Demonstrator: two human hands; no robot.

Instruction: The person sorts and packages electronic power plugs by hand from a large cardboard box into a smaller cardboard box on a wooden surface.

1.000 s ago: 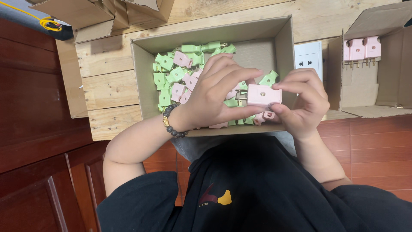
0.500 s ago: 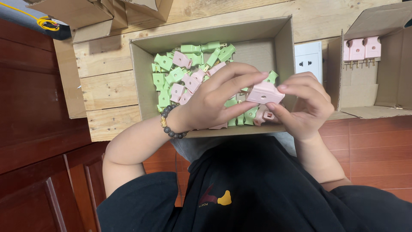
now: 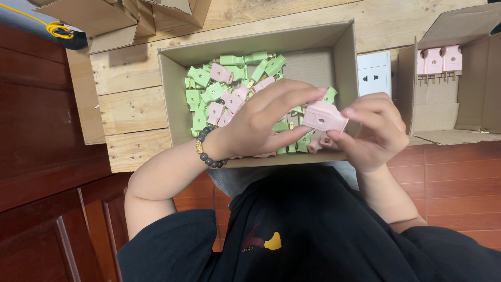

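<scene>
While your left hand (image 3: 258,122) and right hand (image 3: 376,130) are pinching the pink plug (image 3: 324,116) shut-fingered at centre frame above the cardboard box (image 3: 172,94), it's looking light, rigid; grip its flat sides.

Both forearms reach forward, bent at the elbows, and the hands meet in front of the chest. The left hand (image 3: 261,122) stretches its fingers rightward, a dark bead bracelet on its wrist. The right hand (image 3: 378,133) curls its fingers leftward, fingertips almost touching the left's.
</scene>
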